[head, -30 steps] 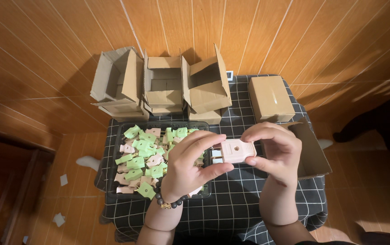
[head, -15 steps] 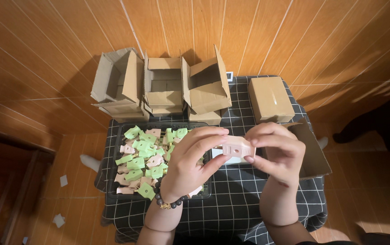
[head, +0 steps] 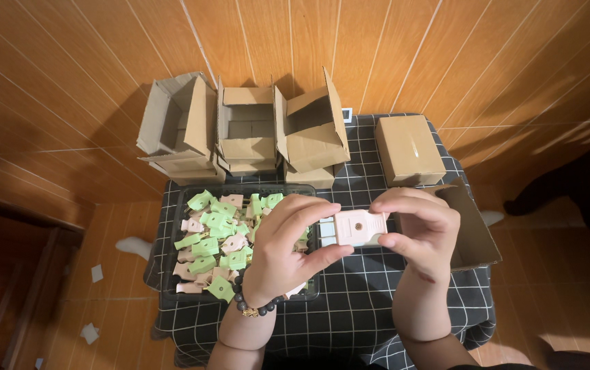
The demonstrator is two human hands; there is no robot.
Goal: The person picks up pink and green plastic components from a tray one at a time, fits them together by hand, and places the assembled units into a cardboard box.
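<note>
The left hand (head: 288,250) hides the three-o'clock end of the black tray of green and pink plastic pieces (head: 175,226).

Three open brown cardboard boxes (head: 250,130) stand in a row at eleven to twelve o'clock, flaps up. A closed brown cardboard box (head: 409,149) sits at one o'clock on the checked cloth. Another open brown box (head: 472,229) lies at three o'clock, partly hidden behind a hand.
</note>
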